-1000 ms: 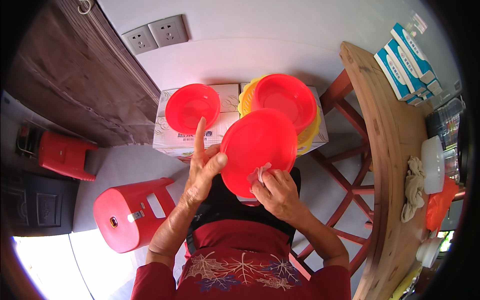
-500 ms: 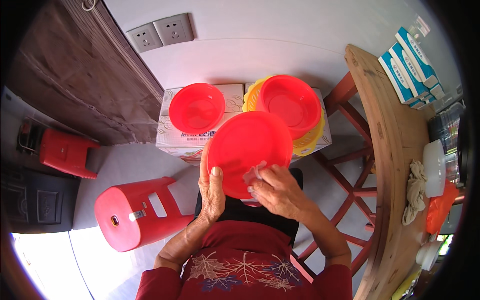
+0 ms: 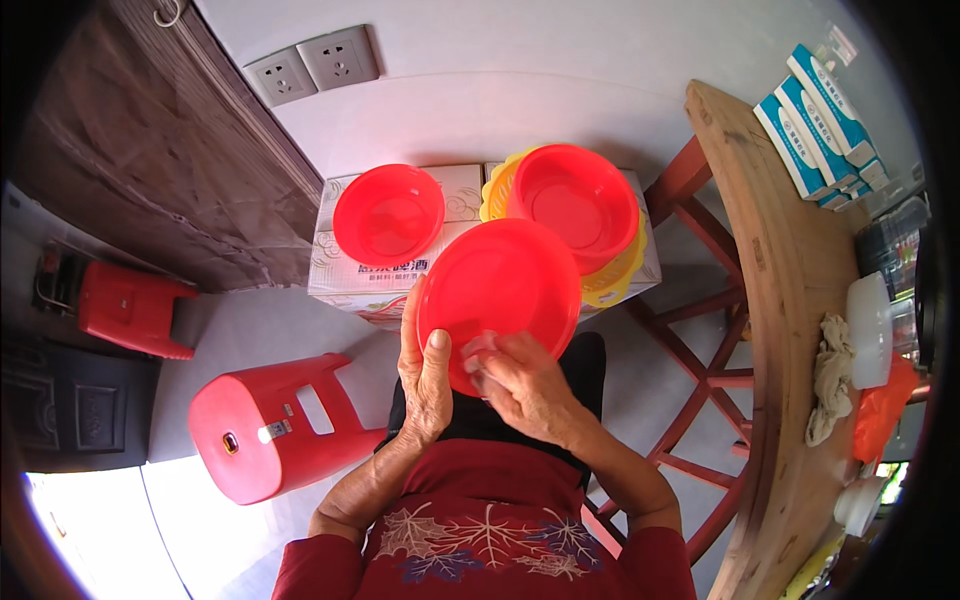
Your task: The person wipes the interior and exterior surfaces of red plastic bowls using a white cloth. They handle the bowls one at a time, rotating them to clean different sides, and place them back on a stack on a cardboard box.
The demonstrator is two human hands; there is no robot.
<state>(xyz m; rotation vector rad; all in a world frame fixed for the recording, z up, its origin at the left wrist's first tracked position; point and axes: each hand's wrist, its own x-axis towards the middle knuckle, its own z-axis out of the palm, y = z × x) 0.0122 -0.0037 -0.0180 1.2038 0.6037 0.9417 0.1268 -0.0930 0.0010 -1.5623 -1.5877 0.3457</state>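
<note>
And the right hand (image 3: pixel 530 385) pinches a pinkish cloth (image 3: pixel 478 352) against the red plastic basin (image 3: pixel 505 275) the left hand (image 3: pixel 425 390) clamps by its rim before the cardboard cartons' (image 3: pixel 332 278) near edge, wiping apparently unfinished, while another red basin (image 3: pixel 390 215) sits by their left edge and a third red basin (image 3: pixel 572 205) on a yellow openwork basket (image 3: pixel 628 268) rightward, wiped or not unclear.

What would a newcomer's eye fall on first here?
Most likely the red bowl held mid-picture, left hand at its rim, right hand on it with a pink cloth. Beyond, a second red bowl sits on the boxes at left, a deeper red bowl over a yellow basket at right. A red stool stands lower left.
</note>
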